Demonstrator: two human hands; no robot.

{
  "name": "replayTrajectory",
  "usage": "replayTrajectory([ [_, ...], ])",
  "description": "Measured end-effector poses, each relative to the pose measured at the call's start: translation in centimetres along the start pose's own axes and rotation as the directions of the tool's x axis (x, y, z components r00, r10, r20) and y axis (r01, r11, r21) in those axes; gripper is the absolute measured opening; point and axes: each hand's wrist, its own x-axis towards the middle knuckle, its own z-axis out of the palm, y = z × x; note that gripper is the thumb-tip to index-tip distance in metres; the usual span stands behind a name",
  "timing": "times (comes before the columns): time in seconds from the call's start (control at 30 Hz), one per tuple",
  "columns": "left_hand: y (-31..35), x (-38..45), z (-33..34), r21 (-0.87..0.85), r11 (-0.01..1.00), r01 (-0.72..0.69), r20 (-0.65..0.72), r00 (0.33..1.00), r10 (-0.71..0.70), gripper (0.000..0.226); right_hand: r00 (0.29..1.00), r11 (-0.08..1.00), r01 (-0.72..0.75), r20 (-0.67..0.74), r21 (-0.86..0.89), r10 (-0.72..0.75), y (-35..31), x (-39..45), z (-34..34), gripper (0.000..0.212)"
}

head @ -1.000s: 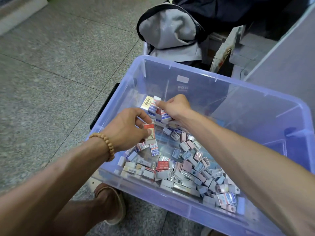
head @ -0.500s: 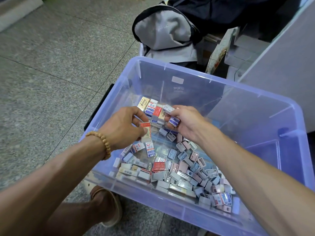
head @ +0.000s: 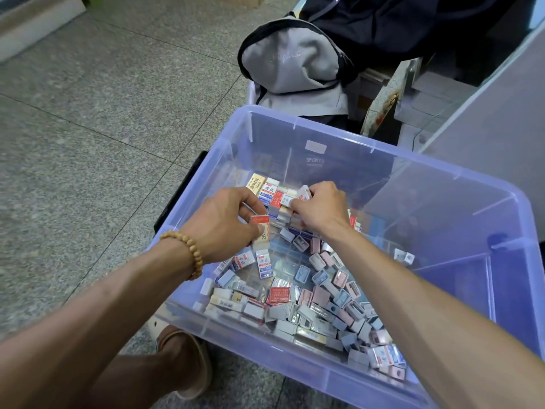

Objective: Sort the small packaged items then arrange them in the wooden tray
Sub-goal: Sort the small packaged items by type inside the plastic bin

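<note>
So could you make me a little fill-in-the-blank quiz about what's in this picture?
1. The small packets lie in a translucent ____ plastic bin.
2. The left hand, which wears a ____ bracelet, holds a packet marked 2B.
3. Behind the bin lies a grey ____.
4. The right hand pinches a small ____.

Missing words: blue; beaded; backpack; packet
</note>
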Motion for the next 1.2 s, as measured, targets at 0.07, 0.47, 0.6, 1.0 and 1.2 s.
replayTrajectory([
  [0.07,0.1,0.0,-0.1,-0.003,1.0,-0.003,0.0,1.0,0.003,0.017,0.999,0.999,-0.029,0.02,0.044,0.028,0.0,0.2,-0.3,0.02],
  [0.47,-0.2,0.0,-0.1,-0.024,1.0,-0.003,-0.009,1.0,0.002,0.018,0.995,0.981,0.095,-0.026,-0.17,-0.101,-1.0,0.6,1.2,0.035],
  [0.6,-0.3,0.1,0.0,-0.013,1.0,-0.01,-0.017,1.0,0.01,0.018,0.994,0.998,0.056,0.097,0.018,-0.058,-1.2,0.7,1.0,0.039],
  [1.0,-0.2,0.4,0.5,0.011,1.0,0.001,-0.016,1.0,-0.001,0.018,0.999,0.943,-0.045,0.032,0.328,0.036,1.4,-0.2,-0.9,0.037],
  [1.2,-0.6,0.6,0.5,-0.005,1.0,0.013,-0.026,1.0,-0.014,0.017,0.99,0.878,-0.142,0.055,0.457,0.131,0.9,0.8,0.6,0.024],
])
